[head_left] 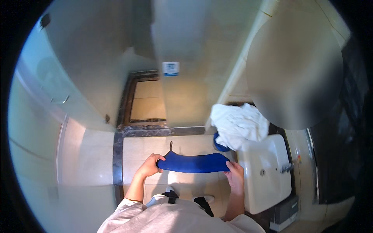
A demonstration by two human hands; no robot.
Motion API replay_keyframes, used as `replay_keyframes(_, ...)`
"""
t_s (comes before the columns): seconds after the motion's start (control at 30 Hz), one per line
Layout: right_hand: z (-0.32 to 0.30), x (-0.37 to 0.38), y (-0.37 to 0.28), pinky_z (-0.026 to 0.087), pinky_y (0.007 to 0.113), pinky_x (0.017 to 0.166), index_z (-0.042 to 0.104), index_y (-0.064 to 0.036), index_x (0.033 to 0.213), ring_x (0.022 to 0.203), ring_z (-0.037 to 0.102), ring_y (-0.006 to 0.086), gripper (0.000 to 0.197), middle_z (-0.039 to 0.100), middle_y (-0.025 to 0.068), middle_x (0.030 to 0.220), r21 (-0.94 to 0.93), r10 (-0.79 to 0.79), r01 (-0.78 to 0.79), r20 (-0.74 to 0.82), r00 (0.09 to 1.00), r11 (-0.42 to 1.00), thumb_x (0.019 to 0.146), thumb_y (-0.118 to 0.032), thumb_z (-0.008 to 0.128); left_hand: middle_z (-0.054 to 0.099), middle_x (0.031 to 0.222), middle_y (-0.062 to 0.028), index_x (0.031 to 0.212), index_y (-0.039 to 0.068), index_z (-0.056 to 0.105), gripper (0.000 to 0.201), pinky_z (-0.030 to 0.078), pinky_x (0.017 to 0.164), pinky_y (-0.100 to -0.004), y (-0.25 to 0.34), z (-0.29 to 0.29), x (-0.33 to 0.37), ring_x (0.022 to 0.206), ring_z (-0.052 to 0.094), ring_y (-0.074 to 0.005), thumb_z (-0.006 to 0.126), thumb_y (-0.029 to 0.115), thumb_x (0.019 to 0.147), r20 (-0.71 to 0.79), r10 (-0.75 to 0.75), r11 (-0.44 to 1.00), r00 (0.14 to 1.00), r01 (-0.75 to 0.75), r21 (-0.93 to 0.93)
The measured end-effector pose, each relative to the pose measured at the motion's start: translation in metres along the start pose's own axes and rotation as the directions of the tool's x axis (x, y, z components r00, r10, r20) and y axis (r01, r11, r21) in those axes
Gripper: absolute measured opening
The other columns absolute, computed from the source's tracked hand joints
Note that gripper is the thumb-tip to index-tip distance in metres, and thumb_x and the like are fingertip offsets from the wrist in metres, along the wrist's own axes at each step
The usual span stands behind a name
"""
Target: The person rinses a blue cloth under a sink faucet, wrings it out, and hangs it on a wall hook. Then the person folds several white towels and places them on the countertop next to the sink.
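A blue cloth (194,163), folded or narrow, stretches flat between my two hands in front of my body. At its left corner a thin dark loop (171,146) sticks up. My left hand (150,164) pinches the left end, thumb on top. The right end is gripped by my right hand (235,173), close to the rim of the white sink. The fingers under the cloth are partly hidden.
To the right is a white sink (252,194) with a metal tap (286,168). White towels (239,122) lie heaped over a blue container (221,143) beyond it. Ahead stand frosted glass panels (198,97) and a dark stone sill (147,131). A grey box (285,211) sits below the sink.
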State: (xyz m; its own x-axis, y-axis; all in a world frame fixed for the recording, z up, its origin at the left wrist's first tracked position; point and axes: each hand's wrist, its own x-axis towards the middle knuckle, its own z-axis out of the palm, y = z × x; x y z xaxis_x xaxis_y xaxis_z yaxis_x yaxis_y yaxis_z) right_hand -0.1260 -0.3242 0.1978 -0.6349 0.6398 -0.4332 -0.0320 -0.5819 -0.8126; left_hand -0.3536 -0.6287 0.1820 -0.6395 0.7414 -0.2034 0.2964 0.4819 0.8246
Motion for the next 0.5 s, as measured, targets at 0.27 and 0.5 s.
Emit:
replay_keyframes(0.27, 0.179, 0.051, 0.07, 0.053, 0.032, 0.056, 0.059, 0.0023, 0.092, 0.064, 0.061, 0.021, 0.012, 0.063, 0.0113, 0.08, -0.21, 0.205, -0.166, 0.179, 0.962, 0.964, 0.083, -0.005, 0.061, 0.059, 0.095, -0.0138, 0.087, 0.003, 0.064, 0.034, 0.049, 0.076, -0.0341, -0.086, -0.099, -0.077, 0.087, 0.059, -0.0294, 0.076, -0.007, 0.056, -0.641, -0.228, 0.971, 0.733, 0.221, -0.092)
replay_keyframes(0.5, 0.294, 0.102, 0.131, 0.051, 0.03, 0.052, 0.059, -0.0008, 0.092, 0.064, 0.06, 0.0154, 0.008, 0.061, 0.0063, 0.079, -0.499, 0.235, -0.019, 0.374, 0.897, 0.866, 0.086, -0.006, 0.057, 0.061, 0.105, -0.0145, 0.085, 0.005, 0.069, 0.027, 0.049, 0.078, -0.0344, -0.13, -0.14, -0.119, 0.096, 0.059, -0.0292, 0.069, -0.007, 0.061, -0.877, -0.259, 0.957, 0.406, 0.229, -0.177)
